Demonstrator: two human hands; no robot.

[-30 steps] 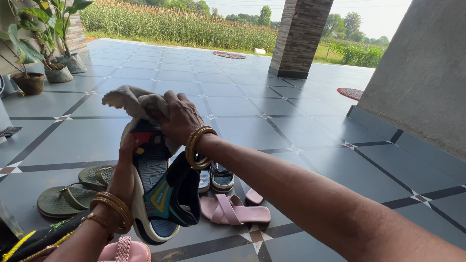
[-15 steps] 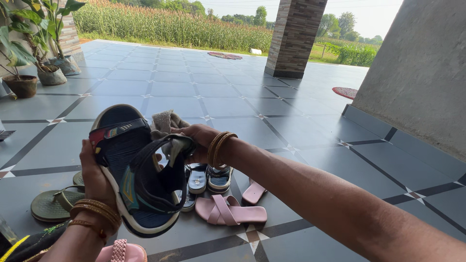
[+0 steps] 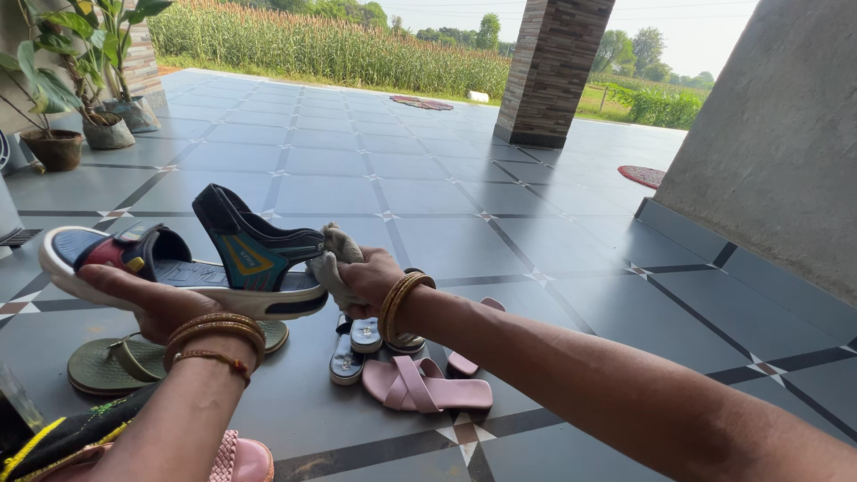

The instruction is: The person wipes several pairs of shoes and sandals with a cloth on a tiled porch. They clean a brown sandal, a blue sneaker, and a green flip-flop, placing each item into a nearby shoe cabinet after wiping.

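Both hands' fingers closed: left (image 3: 147, 299) cradles sandal (image 3: 187, 268), right (image 3: 370, 281) grips cloth (image 3: 335, 259).

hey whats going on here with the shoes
A person sits on a tiled porch floor holding a navy sports sandal up on its side in the left hand. The right hand presses a bunched grey cloth against the sandal's heel end. On the floor below lie a pink slide sandal, a pair of small dark shoes and green flip-flops. Potted plants stand at the far left.
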